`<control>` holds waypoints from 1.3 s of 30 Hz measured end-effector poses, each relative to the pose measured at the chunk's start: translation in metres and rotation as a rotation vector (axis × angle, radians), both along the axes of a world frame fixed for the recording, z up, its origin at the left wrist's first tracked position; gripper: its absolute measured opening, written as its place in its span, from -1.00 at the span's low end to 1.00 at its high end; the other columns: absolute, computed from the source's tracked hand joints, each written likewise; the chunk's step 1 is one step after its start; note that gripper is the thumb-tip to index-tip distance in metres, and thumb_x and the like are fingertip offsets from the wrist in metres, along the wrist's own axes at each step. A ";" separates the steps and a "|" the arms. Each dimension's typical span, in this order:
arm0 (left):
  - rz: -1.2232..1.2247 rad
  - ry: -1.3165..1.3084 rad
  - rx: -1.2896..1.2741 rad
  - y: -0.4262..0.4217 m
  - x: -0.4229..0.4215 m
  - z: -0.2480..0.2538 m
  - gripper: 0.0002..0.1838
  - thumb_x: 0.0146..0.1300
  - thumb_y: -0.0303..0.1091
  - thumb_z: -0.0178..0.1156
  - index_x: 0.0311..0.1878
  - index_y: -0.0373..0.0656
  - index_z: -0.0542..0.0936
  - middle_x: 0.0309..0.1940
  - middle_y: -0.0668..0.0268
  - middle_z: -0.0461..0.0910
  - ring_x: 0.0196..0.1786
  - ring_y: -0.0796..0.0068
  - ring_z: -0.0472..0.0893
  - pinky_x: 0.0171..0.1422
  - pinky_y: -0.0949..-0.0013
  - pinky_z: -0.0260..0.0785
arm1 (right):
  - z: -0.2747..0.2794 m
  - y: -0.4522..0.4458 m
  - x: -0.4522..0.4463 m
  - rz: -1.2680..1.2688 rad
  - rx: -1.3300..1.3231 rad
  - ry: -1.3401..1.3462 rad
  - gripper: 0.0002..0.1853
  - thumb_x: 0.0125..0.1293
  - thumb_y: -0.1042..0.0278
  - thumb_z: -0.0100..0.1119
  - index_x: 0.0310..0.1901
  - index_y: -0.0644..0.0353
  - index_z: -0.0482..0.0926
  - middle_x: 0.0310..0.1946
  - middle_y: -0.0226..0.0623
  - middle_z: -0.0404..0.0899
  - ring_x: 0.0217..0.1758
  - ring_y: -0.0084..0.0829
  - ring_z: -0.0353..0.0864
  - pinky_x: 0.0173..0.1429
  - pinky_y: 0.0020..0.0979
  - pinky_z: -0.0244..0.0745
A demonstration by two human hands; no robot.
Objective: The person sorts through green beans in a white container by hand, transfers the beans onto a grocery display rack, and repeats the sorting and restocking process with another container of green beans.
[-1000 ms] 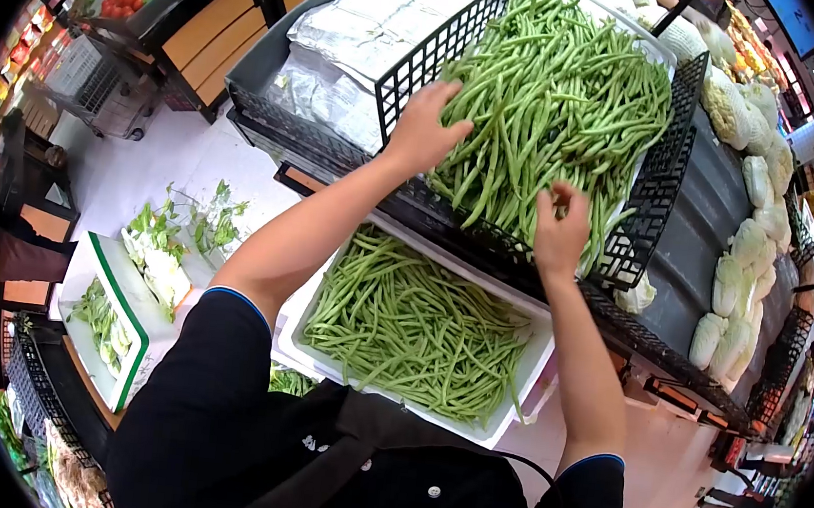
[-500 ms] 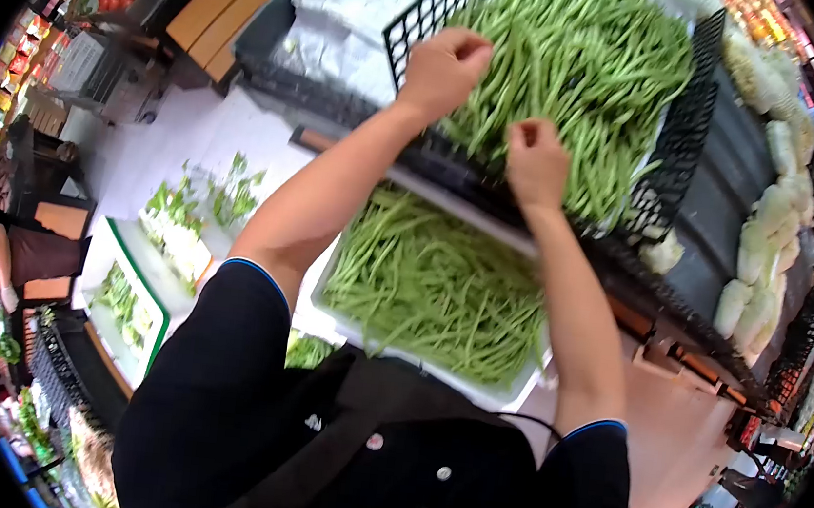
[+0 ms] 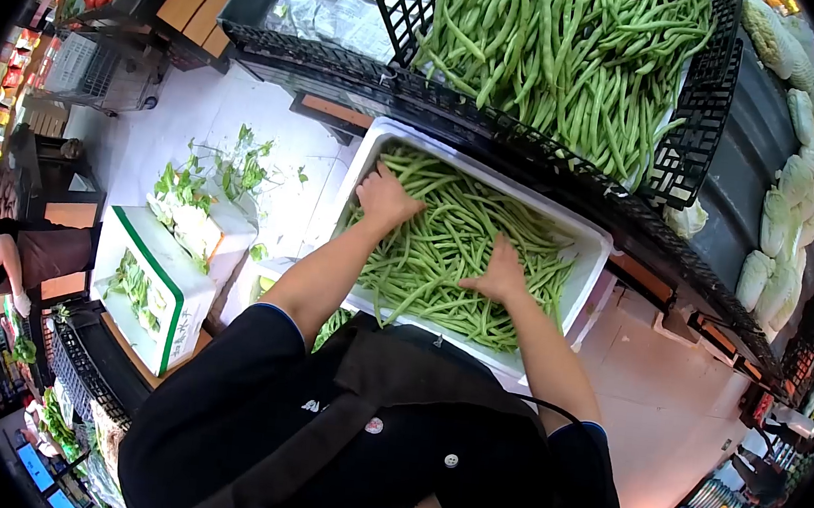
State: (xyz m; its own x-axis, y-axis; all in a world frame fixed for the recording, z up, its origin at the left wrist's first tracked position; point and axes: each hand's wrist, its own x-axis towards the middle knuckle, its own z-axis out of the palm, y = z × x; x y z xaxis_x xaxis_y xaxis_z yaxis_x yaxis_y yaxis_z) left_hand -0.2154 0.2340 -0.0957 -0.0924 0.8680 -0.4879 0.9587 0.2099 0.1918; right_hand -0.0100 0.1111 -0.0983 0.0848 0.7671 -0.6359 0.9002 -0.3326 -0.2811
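Note:
Green beans [image 3: 446, 258] fill a white foam box [image 3: 596, 248] in front of my body. At the box's left side, my left hand [image 3: 388, 201] rests on the beans, thumb spread from the fingers. My right hand [image 3: 502, 275] touches the beans right of the middle, its fingers also apart. Neither hand has beans lifted in it; some fingertips are partly hidden among the pods. Beyond the box, a black plastic crate [image 3: 686, 154] on the display stand holds a heap of more green beans [image 3: 563, 63].
Pale cabbages [image 3: 778, 216] line the stand's right side. White boxes of leafy greens [image 3: 153, 293] stand at the left, with loose leaves [image 3: 244, 165] on the floor. Another person [image 3: 34, 257] is at the far left. Newspaper [image 3: 337, 17] lies beside the crate.
Both hands have come down from the crate of beans to the foam box, and their closed fingers have spread. The view has shifted slightly, showing more of the foam box.

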 end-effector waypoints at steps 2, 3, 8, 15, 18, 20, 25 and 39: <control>-0.037 -0.019 -0.134 0.008 0.000 -0.002 0.08 -0.25 0.12 0.41 0.25 -0.44 0.20 0.06 -0.01 0.36 0.16 0.07 0.29 0.28 0.15 0.04 | 0.004 0.008 -0.001 0.027 0.004 -0.016 0.17 -0.19 -0.29 0.36 0.32 0.32 0.03 0.32 0.06 0.04 0.41 -0.10 -0.02 0.40 -0.13 0.00; -0.072 0.000 -0.068 0.004 -0.001 -0.002 0.04 -0.28 0.13 0.43 0.19 -0.42 0.29 0.07 -0.02 0.34 0.18 0.04 0.27 0.30 0.15 0.03 | 0.006 0.014 0.001 0.002 -0.003 -0.019 0.16 -0.18 -0.31 0.34 0.33 0.32 0.03 0.31 0.07 0.04 0.41 -0.08 -0.01 0.40 -0.14 0.00; -0.008 0.007 0.155 -0.010 0.009 -0.015 0.03 -0.32 0.11 0.47 0.15 -0.38 0.29 0.05 -0.01 0.36 0.15 0.04 0.30 0.31 0.14 0.05 | 0.002 0.057 0.003 -0.054 0.149 -0.181 0.11 -0.11 -0.41 0.21 0.28 0.40 0.13 0.30 0.10 0.06 0.39 -0.06 0.01 0.41 -0.16 -0.05; -0.040 -0.031 -0.011 -0.002 0.001 -0.011 -0.36 -0.21 -0.15 0.36 -0.05 -0.34 0.48 -0.01 0.02 0.43 0.08 0.13 0.42 0.19 0.20 0.18 | -0.003 0.075 -0.025 -0.038 0.019 -0.301 0.08 -0.13 -0.37 0.27 0.25 0.34 0.17 0.28 0.03 0.14 0.38 -0.09 0.04 0.41 -0.17 -0.01; -0.058 -0.019 0.019 -0.004 0.002 -0.005 -0.33 -0.19 -0.17 0.34 0.01 -0.36 0.44 -0.01 0.01 0.44 0.09 0.16 0.43 0.18 0.21 0.18 | -0.010 0.074 -0.025 -0.069 0.071 -0.277 0.06 -0.12 -0.27 0.33 0.27 0.32 0.12 0.27 0.04 0.14 0.38 -0.08 0.03 0.40 -0.16 0.01; -0.074 -0.026 0.036 -0.005 0.001 -0.010 -0.34 -0.18 -0.19 0.32 0.01 -0.37 0.41 -0.04 0.01 0.47 0.06 0.16 0.46 0.15 0.21 0.19 | -0.010 0.079 -0.026 -0.035 0.038 -0.268 0.02 -0.10 -0.19 0.35 0.27 0.32 0.12 0.27 0.05 0.15 0.37 -0.06 0.04 0.38 -0.14 0.02; -0.060 -0.147 0.103 -0.009 -0.002 -0.004 -0.43 -0.21 -0.24 0.30 -0.10 -0.34 0.41 -0.30 0.04 0.59 -0.19 0.10 0.56 0.07 0.20 0.19 | -0.016 0.075 -0.030 0.068 0.181 -0.236 -0.28 -0.10 0.08 0.35 0.07 0.35 0.39 0.14 0.01 0.28 0.26 -0.05 0.17 0.30 -0.12 0.10; -0.157 -0.923 0.398 -0.082 -0.046 0.063 -0.45 -0.30 -0.18 0.48 -0.15 -0.13 0.56 -0.18 0.27 0.52 -0.06 0.32 0.48 0.08 0.24 0.26 | 0.068 -0.042 0.039 -0.352 0.747 0.546 -0.55 -0.22 0.44 0.27 -0.17 0.19 0.45 -0.42 -0.25 0.50 -0.37 -0.32 0.55 -0.19 -0.41 0.46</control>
